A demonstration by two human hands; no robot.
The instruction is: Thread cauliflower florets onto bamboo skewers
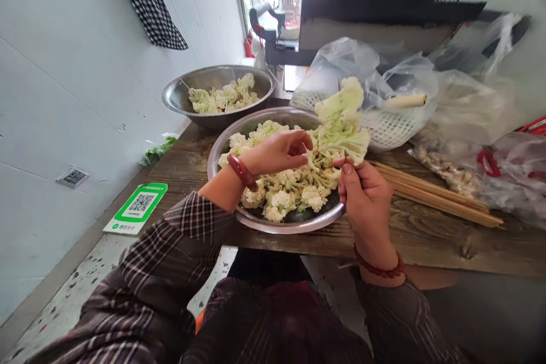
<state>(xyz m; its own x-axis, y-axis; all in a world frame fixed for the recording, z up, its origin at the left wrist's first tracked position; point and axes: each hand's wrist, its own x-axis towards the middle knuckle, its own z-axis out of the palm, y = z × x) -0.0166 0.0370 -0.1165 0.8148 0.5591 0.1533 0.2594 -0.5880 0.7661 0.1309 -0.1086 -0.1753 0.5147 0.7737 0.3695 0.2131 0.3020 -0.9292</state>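
Observation:
My right hand (367,196) pinches the lower end of a thin wooden skewer, held upright. Pale cauliflower florets (341,119) are threaded on it, and a bit of the tip shows above them. To its left, my left hand (284,151) hovers over a wide metal bowl (281,229), fingers curved and parted from the thumb, with nothing visible in its grasp. The bowl holds many loose cauliflower pieces (279,205), some just beside the left fingertips. The skewer's lower end is mostly hidden by my right fingers.
Behind stands a second metal bowl (170,96) with skewered cauliflower. A bundle of wooden skewers (439,196) lies right on the wooden table (426,244). Plastic bags (469,108) and a white basket (388,131) crowd the back right. A green QR-code sign (143,205) is at left.

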